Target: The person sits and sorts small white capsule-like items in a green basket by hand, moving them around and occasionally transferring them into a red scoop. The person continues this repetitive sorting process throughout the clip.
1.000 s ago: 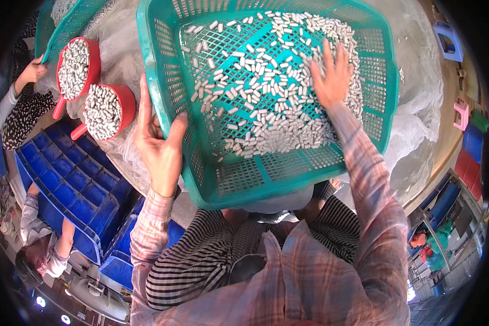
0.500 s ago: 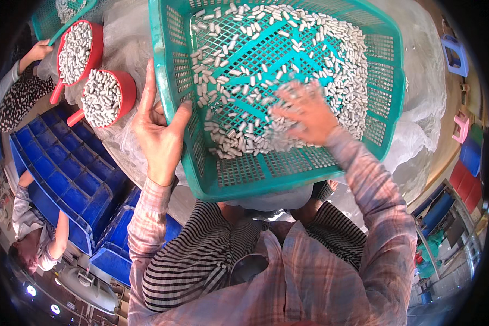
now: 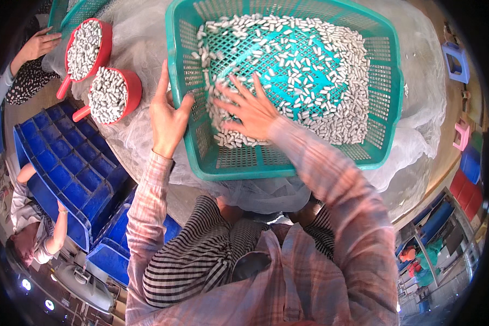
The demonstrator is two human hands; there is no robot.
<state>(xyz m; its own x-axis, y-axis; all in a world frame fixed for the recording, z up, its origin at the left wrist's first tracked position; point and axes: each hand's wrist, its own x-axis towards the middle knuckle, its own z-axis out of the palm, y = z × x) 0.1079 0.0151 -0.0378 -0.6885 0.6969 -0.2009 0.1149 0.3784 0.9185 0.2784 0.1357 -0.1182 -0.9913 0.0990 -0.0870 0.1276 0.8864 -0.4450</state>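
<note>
A green slatted plastic basket (image 3: 383,89) lies before me with many white capsules (image 3: 349,103) spread over its bottom, thickest along the right side. My left hand (image 3: 169,118) holds the basket's left side, the thumb at the rim and the fingers along the outer wall. Inside, my right hand (image 3: 251,111) is spread flat over the capsules in the left-hand part, palm down, with nothing gripped. Capsules beside its fingers are smeared by motion.
Two red scoops (image 3: 133,93) filled with capsules stand left of the basket on translucent sheeting (image 3: 421,117). Blue compartment trays (image 3: 73,163) are at lower left, near another person (image 3: 38,233). A co-worker's hand (image 3: 41,44) touches a green basket at upper left. Blue (image 3: 455,62) and pink (image 3: 462,135) stools stand right.
My right hand has swept left across the basket, pushing capsules about. The basket's near edge has shifted slightly away from me. My left hand keeps its hold.
</note>
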